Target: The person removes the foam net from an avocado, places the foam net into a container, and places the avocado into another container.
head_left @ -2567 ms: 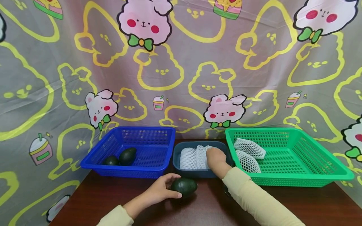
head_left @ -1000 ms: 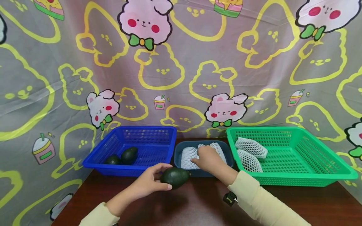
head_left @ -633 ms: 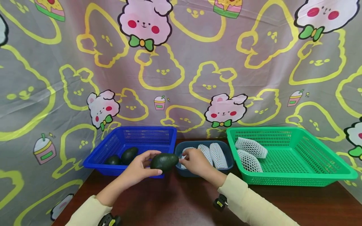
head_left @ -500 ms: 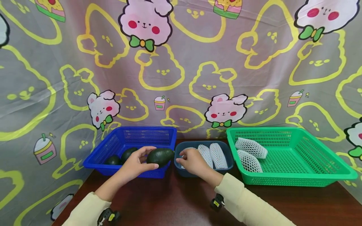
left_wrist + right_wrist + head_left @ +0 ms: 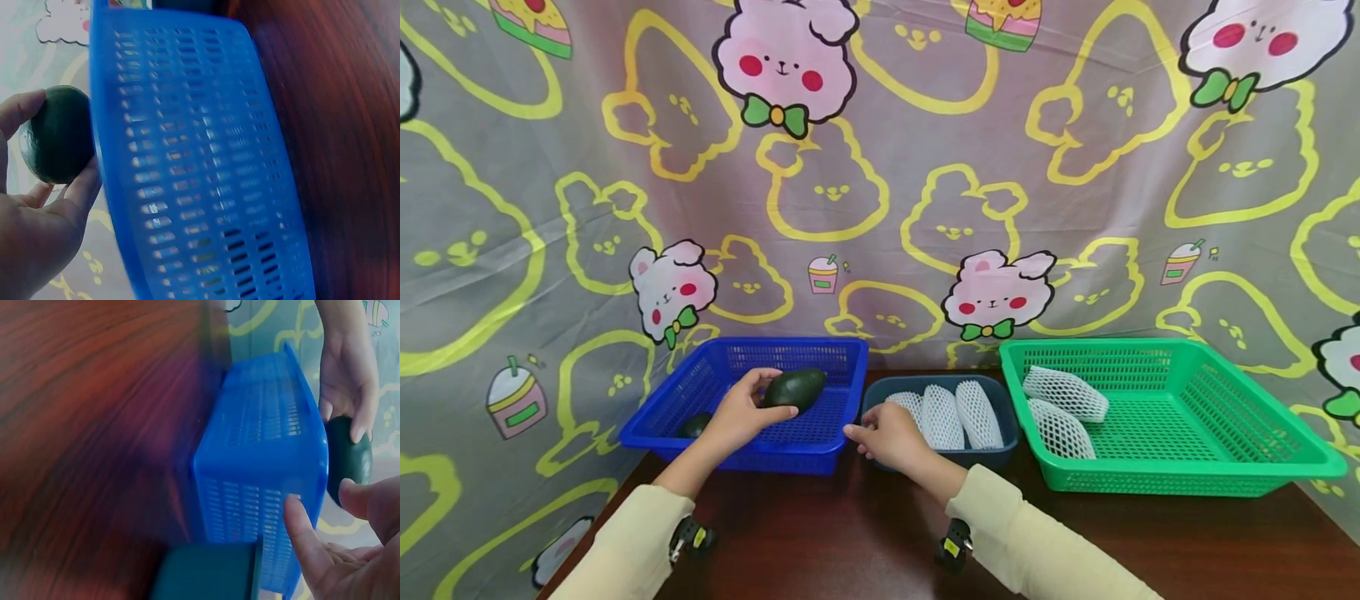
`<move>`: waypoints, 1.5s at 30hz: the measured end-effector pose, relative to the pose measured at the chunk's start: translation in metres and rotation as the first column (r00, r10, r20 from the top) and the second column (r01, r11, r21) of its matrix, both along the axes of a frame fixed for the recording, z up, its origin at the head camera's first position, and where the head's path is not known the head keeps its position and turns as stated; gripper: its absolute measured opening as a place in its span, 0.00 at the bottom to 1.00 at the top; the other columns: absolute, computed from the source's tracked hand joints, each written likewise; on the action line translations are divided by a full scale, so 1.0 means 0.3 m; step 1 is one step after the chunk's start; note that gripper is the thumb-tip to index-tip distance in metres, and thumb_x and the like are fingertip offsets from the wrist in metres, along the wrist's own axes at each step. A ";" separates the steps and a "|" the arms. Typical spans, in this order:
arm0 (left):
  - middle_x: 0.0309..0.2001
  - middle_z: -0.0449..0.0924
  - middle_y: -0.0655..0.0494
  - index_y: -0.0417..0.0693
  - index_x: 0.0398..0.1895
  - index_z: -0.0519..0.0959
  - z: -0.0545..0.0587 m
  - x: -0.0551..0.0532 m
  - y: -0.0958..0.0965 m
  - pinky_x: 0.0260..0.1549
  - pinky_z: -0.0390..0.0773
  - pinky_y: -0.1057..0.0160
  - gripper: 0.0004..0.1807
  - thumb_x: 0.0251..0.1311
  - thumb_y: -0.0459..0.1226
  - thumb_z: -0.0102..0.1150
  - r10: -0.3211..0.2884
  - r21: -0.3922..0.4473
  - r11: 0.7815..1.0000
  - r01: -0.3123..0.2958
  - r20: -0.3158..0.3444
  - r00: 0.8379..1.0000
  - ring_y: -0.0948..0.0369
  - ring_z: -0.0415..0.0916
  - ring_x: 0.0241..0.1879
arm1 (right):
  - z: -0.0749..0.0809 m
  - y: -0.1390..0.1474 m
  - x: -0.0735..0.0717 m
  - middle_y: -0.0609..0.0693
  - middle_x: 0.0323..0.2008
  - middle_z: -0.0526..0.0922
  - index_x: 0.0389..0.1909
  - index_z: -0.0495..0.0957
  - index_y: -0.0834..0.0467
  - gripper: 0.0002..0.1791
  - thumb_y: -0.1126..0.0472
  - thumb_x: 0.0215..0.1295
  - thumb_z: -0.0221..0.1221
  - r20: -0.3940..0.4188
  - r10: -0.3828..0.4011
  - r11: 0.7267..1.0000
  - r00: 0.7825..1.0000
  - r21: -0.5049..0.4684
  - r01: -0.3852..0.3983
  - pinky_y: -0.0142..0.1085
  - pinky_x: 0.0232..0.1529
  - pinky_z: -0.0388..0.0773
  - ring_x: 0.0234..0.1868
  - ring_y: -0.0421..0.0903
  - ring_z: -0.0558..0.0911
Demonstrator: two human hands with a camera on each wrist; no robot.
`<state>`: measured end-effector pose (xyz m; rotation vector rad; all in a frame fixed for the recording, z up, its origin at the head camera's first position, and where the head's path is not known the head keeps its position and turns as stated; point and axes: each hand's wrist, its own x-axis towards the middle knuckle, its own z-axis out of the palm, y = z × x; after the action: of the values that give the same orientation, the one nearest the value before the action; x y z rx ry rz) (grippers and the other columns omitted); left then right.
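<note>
My left hand point(image 5: 737, 414) grips a dark green avocado point(image 5: 795, 390) from the side, thumb in front, over the blue basket point(image 5: 730, 454). In the left wrist view the avocado point(image 5: 57, 134) shows just beyond the basket's rim. Another avocado point(image 5: 694, 426) lies in the basket, partly behind my left wrist. My right hand point(image 5: 895, 437) is by the left end of a dark teal tub point(image 5: 940, 457) and holds nothing. Its thumb and index finger point(image 5: 307, 547) point toward the blue basket. White foam net sleeves point(image 5: 979, 415) lie in the tub.
A green basket point(image 5: 1195, 479) at the right holds two things in white foam net point(image 5: 1060, 429). The containers stand side by side along the back of the brown table point(image 5: 850, 550). A patterned cloth point(image 5: 880, 200) hangs behind them.
My left hand has lifted the avocado from the table front and carried it left over the blue basket. My right hand has left the foam sleeves and moved left to the tub's end.
</note>
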<state>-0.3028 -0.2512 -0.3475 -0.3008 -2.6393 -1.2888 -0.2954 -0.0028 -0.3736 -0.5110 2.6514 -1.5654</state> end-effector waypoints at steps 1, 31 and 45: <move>0.57 0.73 0.38 0.40 0.62 0.68 -0.002 -0.006 -0.003 0.39 0.78 0.52 0.38 0.50 0.44 0.73 0.012 -0.020 1.000 -0.012 0.000 1.000 0.47 0.76 0.46 | -0.002 -0.005 0.001 0.51 0.19 0.82 0.40 0.79 0.72 0.18 0.58 0.63 0.65 0.003 0.000 1.000 1.000 -0.009 0.000 0.33 0.22 0.78 0.20 0.43 0.81; 0.44 0.78 0.39 0.31 0.53 0.72 -0.034 -0.082 -0.123 0.38 0.78 0.50 0.34 0.43 0.38 0.76 -0.057 -0.377 0.921 0.103 0.131 0.990 0.48 0.77 0.41 | -0.001 -0.086 0.012 0.58 0.18 0.81 0.37 0.73 0.74 0.08 0.70 0.66 0.59 0.234 -0.023 0.959 0.972 -0.271 0.088 0.40 0.24 0.82 0.23 0.53 0.85; 0.47 0.78 0.33 0.30 0.47 0.77 -0.035 -0.092 -0.154 0.48 0.73 0.43 0.30 0.42 0.38 0.76 -0.009 -0.503 0.859 0.096 0.173 0.985 0.37 0.73 0.50 | -0.013 -0.089 0.009 0.57 0.16 0.80 0.32 0.71 0.70 0.07 0.71 0.65 0.59 0.225 -0.010 0.955 0.974 -0.287 0.076 0.35 0.19 0.80 0.15 0.42 0.79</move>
<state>-0.3304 -0.2973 -0.3579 -0.3530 -3.1046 -0.6150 -0.2927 -0.0296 -0.3775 -0.2644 2.2948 -1.9185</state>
